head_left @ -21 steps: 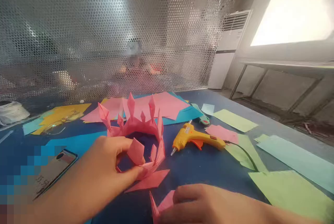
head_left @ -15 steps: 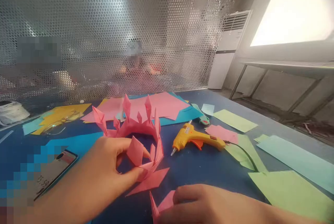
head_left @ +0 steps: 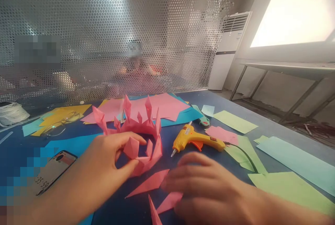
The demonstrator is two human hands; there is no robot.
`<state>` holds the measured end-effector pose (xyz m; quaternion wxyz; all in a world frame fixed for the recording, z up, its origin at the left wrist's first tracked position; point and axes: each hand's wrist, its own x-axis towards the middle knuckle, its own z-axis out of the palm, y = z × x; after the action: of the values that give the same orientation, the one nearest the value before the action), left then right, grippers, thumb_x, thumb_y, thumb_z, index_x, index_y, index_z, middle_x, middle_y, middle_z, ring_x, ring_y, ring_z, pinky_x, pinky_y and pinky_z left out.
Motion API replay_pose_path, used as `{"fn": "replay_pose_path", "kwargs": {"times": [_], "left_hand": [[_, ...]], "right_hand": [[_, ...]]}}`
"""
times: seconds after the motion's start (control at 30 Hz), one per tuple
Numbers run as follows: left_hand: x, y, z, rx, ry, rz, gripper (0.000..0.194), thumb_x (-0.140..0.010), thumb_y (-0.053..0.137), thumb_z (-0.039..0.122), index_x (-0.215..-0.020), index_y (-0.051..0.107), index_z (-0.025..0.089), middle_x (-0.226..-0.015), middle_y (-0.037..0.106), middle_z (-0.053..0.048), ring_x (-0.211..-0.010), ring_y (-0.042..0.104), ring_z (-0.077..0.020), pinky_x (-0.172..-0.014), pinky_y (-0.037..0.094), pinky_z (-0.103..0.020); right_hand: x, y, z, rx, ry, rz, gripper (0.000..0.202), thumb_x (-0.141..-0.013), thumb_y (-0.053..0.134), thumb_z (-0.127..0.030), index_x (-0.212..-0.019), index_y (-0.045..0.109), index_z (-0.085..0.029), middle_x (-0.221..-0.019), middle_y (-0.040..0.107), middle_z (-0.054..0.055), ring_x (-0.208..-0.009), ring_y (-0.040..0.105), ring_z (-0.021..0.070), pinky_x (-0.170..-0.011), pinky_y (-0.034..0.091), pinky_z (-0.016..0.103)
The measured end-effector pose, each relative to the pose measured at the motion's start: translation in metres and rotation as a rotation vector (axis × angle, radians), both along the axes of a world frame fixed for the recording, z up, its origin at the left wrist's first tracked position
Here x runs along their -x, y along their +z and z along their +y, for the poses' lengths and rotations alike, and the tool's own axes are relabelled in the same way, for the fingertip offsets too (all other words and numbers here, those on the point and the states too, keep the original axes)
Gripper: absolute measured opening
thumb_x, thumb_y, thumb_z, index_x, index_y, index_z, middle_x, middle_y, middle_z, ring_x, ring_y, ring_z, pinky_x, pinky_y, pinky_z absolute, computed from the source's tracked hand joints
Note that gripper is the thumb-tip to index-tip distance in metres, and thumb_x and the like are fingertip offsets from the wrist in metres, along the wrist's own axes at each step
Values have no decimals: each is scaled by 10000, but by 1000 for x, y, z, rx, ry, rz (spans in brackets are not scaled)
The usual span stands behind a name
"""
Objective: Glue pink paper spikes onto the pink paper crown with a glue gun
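A pink folded-paper crown (head_left: pixel 138 129) with several upright spikes stands on the blue table (head_left: pixel 199 169). My left hand (head_left: pixel 110 158) pinches its near rim between thumb and fingers. My right hand (head_left: pixel 206 186) hovers low over loose pink folded pieces (head_left: pixel 151 183), fingers spread, holding nothing that I can see. A further pink piece (head_left: pixel 170 201) lies partly under that hand. A yellow glue gun (head_left: pixel 195 139) lies just beyond my right hand, nozzle toward the crown.
A phone (head_left: pixel 53 171) lies at the left. Glasses (head_left: pixel 61 123) rest on yellow paper at the back left. Pink, blue and green sheets (head_left: pixel 285 186) are spread around. A perforated metal screen (head_left: pixel 117 43) closes the far edge; a white cord spool (head_left: pixel 12 113) sits far left.
My right hand has lifted and moved forward and left over the loose pink pieces, toward the glue gun. My left hand has tilted the crown slightly while keeping its grip.
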<state>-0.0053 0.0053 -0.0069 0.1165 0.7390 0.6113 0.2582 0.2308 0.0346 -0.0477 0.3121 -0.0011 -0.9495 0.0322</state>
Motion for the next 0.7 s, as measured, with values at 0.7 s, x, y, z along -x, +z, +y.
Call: {"fn": "replay_pose_path", "kwargs": {"times": [0.7], "left_hand": [[8,-8,11,-16,-25,116,212,-796,571,343,-1003,610,318,-1200,614,3,-1135,562,-245,-901,499,-397]], "right_hand": [[-53,16,69,510,-1031,-477,579,-619,676,-686,-953,638,-214,-853,681,35,-711,633,231,-553,453,301]]}}
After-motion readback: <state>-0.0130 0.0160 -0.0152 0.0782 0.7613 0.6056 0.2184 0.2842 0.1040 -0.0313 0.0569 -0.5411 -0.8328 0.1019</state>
